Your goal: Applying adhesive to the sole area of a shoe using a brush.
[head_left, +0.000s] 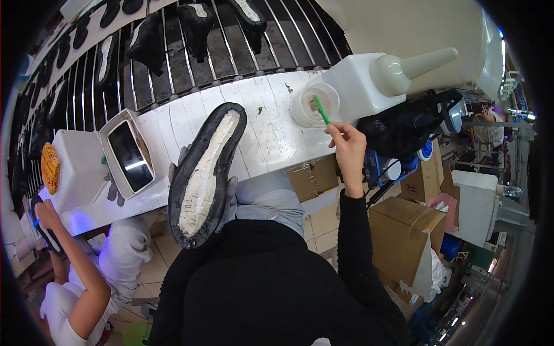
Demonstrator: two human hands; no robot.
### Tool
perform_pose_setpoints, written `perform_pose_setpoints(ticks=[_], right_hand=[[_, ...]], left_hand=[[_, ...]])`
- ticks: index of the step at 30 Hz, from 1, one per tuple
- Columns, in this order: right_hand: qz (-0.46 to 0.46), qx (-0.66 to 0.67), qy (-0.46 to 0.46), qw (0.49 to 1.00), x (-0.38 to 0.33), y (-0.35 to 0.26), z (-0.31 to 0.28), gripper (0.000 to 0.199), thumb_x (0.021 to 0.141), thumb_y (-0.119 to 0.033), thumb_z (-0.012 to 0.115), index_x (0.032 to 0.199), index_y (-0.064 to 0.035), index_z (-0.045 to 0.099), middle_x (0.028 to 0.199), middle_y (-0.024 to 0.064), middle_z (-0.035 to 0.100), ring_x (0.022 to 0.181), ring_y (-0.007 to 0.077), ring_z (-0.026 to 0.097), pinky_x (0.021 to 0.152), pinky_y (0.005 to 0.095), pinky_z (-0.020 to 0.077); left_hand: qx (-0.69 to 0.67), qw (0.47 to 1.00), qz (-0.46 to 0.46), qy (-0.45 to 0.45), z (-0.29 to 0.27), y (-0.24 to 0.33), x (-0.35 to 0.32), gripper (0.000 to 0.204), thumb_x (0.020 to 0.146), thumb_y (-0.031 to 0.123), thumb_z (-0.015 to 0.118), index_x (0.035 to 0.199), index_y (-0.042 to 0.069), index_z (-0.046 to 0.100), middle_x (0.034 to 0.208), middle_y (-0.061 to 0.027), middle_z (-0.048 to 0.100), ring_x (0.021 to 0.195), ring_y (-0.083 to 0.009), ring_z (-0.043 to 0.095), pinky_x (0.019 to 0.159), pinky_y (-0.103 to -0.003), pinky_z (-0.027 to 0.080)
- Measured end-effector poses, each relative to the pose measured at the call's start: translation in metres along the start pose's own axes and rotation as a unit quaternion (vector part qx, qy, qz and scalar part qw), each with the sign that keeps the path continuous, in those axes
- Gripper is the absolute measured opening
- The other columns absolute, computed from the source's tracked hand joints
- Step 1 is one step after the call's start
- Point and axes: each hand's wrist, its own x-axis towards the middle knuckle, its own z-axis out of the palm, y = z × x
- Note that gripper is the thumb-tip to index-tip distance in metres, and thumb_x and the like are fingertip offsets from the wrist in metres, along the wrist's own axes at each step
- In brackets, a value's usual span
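A black shoe upper on its last (226, 167) is turned sole side up in front of me, with a pale strip of insole along its middle. My left hand (231, 195), in a grey glove, grips it from beneath; only bits of the glove show at its sides. My right hand (348, 147) is bare and pinches the handle of a green brush (321, 111). The brush's head dips into a translucent plastic cup (304, 109) on the white bench (262, 144). Something pale lies in the cup.
Beside the cup stands a white bottle (360, 83) with a long spout. Further shoe uppers (196, 26) rest on metal rollers behind the bench. To the left are a phone (130, 154) in a white tray and a co-worker's arm (81, 265). Cardboard boxes (401, 230) stand at right.
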Motion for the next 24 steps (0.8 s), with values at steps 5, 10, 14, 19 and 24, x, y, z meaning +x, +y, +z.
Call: perform_pose_setpoints(ticks=[5,10,14,19,24], right_hand=[[0.007,0.158,0.040,0.987,-0.002,0.017,0.009,0.017,0.090,-0.007,0.068,0.103,0.0017,0.064,0.078,0.0059,0.070,0.055,0.0035,0.050,0.048,0.0198,0.0373],[0.089,0.337,-0.023,0.937,0.007,0.001,0.009,0.014,0.095,-0.011,0.063,0.102,0.0012,0.063,0.090,0.0099,0.071,0.062,0.0067,0.056,0.053,0.0198,0.0414],[0.019,0.284,-0.106,0.953,-0.011,-0.041,0.000,0.018,0.091,-0.009,0.065,0.106,0.0000,0.069,0.093,0.0059,0.071,0.068,0.0062,0.056,0.059,0.0202,0.0418],[-0.089,0.209,-0.235,0.945,-0.073,-0.097,0.010,0.013,0.077,0.002,0.072,0.090,0.0037,0.072,0.088,0.0092,0.068,0.074,0.0128,0.061,0.064,0.0234,0.0469],[-0.173,0.187,-0.241,0.936,-0.101,-0.098,0.023,0.020,0.076,0.002,0.078,0.095,0.0001,0.075,0.087,0.0100,0.068,0.073,0.0159,0.065,0.063,0.0246,0.0487]], left_hand=[[-0.149,0.986,-0.061,-0.041,-0.015,0.024,0.020,0.056,0.090,0.043,0.064,0.140,0.019,0.051,0.139,-0.0013,0.055,0.142,-0.0256,0.034,0.120,-0.050,0.015],[-0.311,0.944,-0.075,0.082,0.029,0.023,0.009,0.061,0.090,0.039,0.066,0.134,0.000,0.050,0.126,-0.0287,0.055,0.088,-0.0300,0.070,0.063,-0.030,0.062],[-0.268,0.954,-0.038,0.132,0.063,0.007,-0.005,0.072,0.084,0.035,0.074,0.137,0.001,0.041,0.130,-0.0252,0.052,0.103,-0.0327,0.063,0.084,-0.043,0.047],[-0.231,0.941,0.039,0.246,0.081,0.001,-0.003,0.090,0.075,0.031,0.085,0.141,0.003,0.030,0.134,-0.0202,0.050,0.122,-0.0369,0.054,0.111,-0.060,0.027],[-0.264,0.915,0.070,0.298,0.079,0.005,0.005,0.078,0.078,0.026,0.082,0.137,0.005,0.036,0.132,-0.0190,0.053,0.123,-0.0379,0.055,0.112,-0.059,0.028]])
